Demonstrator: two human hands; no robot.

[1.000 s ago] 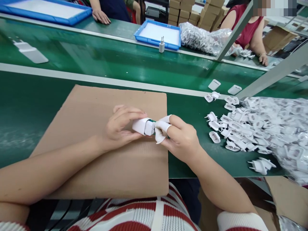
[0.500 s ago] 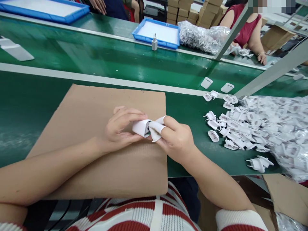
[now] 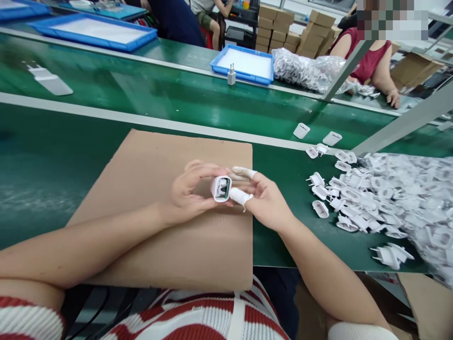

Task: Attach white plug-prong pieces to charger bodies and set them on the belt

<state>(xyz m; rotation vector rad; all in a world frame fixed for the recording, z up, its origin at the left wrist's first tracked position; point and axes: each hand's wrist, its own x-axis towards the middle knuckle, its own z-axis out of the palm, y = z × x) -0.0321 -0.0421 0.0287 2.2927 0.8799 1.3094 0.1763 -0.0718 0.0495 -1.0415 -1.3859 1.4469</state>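
My left hand point(image 3: 187, 191) grips a small white charger housing point(image 3: 221, 188) over a brown cardboard sheet point(image 3: 148, 179). The housing's open end faces me and shows a dark circuit part inside. My right hand point(image 3: 264, 198), with white finger cots on thumb and fingers, touches the housing's right side with its fingertips. A pile of white plug caps with metal prongs point(image 3: 357, 198) lies to the right of my right hand on the green bench.
A green conveyor belt point(image 3: 159, 94) runs behind the cardboard, carrying a white charger standing upright point(image 3: 231, 75) and flat white parts point(image 3: 301, 131). Blue trays point(image 3: 247, 63) sit on the far side, where other people work beside a bag of white parts point(image 3: 307, 71).
The housing has turned so its open end faces me, with the inner part now seated inside. The view shifted slightly; the upright charger on the belt moved left.
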